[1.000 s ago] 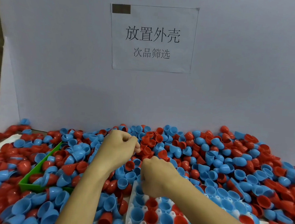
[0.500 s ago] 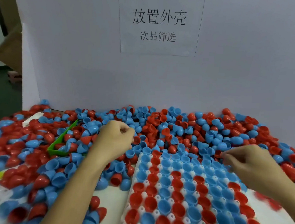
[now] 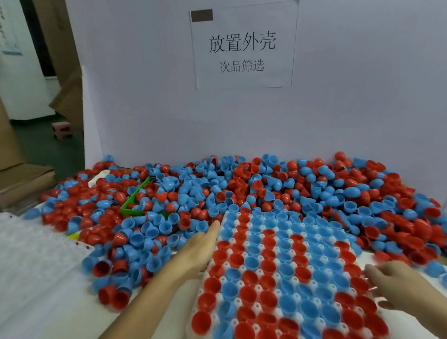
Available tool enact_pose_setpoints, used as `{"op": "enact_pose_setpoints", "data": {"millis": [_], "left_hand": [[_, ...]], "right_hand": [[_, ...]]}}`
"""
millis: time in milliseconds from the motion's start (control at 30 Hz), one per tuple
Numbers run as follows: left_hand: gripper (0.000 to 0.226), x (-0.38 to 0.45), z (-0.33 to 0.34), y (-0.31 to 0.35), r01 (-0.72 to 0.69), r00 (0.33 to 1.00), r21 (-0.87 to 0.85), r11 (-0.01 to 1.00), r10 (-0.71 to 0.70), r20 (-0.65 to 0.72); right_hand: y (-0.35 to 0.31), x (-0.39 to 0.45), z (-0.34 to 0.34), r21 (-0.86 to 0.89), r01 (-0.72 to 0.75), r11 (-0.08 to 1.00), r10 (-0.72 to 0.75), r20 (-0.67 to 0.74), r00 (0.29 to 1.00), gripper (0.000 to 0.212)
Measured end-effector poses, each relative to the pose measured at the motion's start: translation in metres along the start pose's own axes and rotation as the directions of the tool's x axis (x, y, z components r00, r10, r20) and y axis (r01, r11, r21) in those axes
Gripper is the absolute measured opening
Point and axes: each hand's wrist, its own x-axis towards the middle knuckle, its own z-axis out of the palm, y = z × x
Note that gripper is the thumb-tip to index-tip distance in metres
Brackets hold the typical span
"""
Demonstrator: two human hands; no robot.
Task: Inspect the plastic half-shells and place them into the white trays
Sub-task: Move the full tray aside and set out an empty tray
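Between my flat left hand (image 3: pixel 197 250) and loosely spread right hand (image 3: pixel 395 283), neither holding anything, the white tray (image 3: pixel 236 301) looks full of red and blue half-shells; beyond my fingertips a loose heap of half-shells (image 3: pixel 269 189) covers the bench, unsorted

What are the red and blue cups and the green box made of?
The red and blue half-shells look like smooth, slightly shiny moulded plastic, thin-walled and hollow. The green bin seems rigid plastic too, with sharp straight edges. The white tray is probably thin formed plastic.
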Motion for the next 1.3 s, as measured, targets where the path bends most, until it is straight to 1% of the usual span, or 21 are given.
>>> {"op": "enact_pose_setpoints", "data": {"millis": [33,100,200,300,433,500,533,600,767,867,967,1067,1200,1300], "left_hand": [[0.070,-0.001,0.001,0.001,0.026,1.000,-0.021,0.999,-0.026,-0.002],[0.076,0.001,0.002,0.001,0.083,0.995,-0.092,0.992,-0.088,-0.047],[0.067,0.002,0.003,0.000,0.162,0.981,-0.200,0.966,-0.180,-0.074],[0.070,0.004,0.006,-0.005,0.193,0.973,-0.207,0.959,-0.215,-0.088],[0.074,0.002,0.008,-0.007,0.184,0.970,-0.158,0.970,-0.206,-0.133],[0.067,-0.001,0.010,-0.006,0.167,0.973,-0.118,0.979,-0.183,-0.141],[0.068,-0.003,0.010,-0.005,0.161,0.974,-0.112,0.981,-0.176,-0.141],[0.064,-0.006,0.010,-0.003,0.141,0.978,-0.121,0.983,-0.158,-0.139],[0.057,-0.009,0.010,-0.001,0.070,0.984,-0.122,0.990,-0.088,-0.155],[0.053,-0.013,0.009,-0.002,0.024,0.990,-0.170,0.985,-0.047,-0.133],[0.052,-0.018,0.009,-0.003,-0.008,0.994,-0.165,0.986,-0.010,-0.109],[0.056,-0.020,0.010,-0.004,-0.041,0.995,-0.155,0.987,0.027,-0.094],[0.047,-0.017,0.009,-0.003,-0.034,0.995,-0.198,0.980,0.015,-0.095],[0.048,-0.017,0.009,-0.003,-0.026,0.995,-0.199,0.980,0.007,-0.095]], "right_hand": [[-0.001,-0.003,0.000,0.020,-0.004,1.000,0.004,-0.001,1.000,0.035],[-0.004,-0.009,-0.001,0.066,-0.033,0.997,0.032,0.011,0.999,0.034],[-0.003,-0.016,-0.001,0.097,-0.084,0.992,0.081,0.037,0.996,0.034],[0.001,-0.020,0.002,0.102,-0.064,0.993,0.062,0.027,0.998,0.038],[0.001,-0.027,0.003,0.115,-0.022,0.993,0.022,0.006,1.000,0.048],[0.001,-0.029,0.005,0.115,-0.013,0.993,0.012,0.006,1.000,0.047],[0.001,-0.030,0.007,0.107,-0.016,0.994,0.016,0.003,1.000,0.045],[0.001,-0.029,0.009,0.094,-0.017,0.995,0.018,-0.009,1.000,0.044],[0.001,-0.023,0.012,0.064,-0.009,0.998,0.013,-0.050,0.999,0.053],[0.002,-0.021,0.013,0.067,-0.002,0.998,0.006,-0.059,0.998,0.053],[0.004,-0.017,0.013,0.087,-0.013,0.996,0.017,-0.052,0.998,0.055],[0.004,-0.017,0.011,0.100,-0.025,0.995,0.030,-0.048,0.998,0.053],[0.000,-0.021,0.008,0.150,0.001,0.989,0.011,-0.075,0.997,0.041],[-0.006,-0.024,0.003,0.209,-0.002,0.978,0.011,-0.045,0.999,0.038]]}}
